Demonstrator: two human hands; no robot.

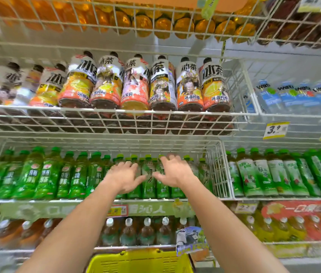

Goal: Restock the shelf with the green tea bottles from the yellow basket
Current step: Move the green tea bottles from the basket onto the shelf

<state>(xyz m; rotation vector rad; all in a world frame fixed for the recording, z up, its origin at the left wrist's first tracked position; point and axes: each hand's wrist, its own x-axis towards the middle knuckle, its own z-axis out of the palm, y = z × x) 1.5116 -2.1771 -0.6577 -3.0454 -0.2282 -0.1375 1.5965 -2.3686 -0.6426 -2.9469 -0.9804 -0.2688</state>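
Green tea bottles [149,180] with green caps and labels stand in rows inside a white wire shelf [217,174] at mid height. Both my arms reach up into that shelf. My left hand [123,177] spreads its fingers against the bottles left of centre. My right hand [173,171] is also spread, touching the bottles just to the right. Neither hand is wrapped around a bottle. One bottle shows in the gap between the two hands. The yellow basket [140,262] sits low at the bottom centre, below my forearms; its contents are hidden.
Darker green bottles [43,174] fill the shelf's left part. Pale-label green bottles [273,178] stand in the neighbouring bay on the right. Iced tea bottles [136,83] fill the wire shelf above, brown tea bottles [146,231] the one below. Price tags [275,130] hang at right.
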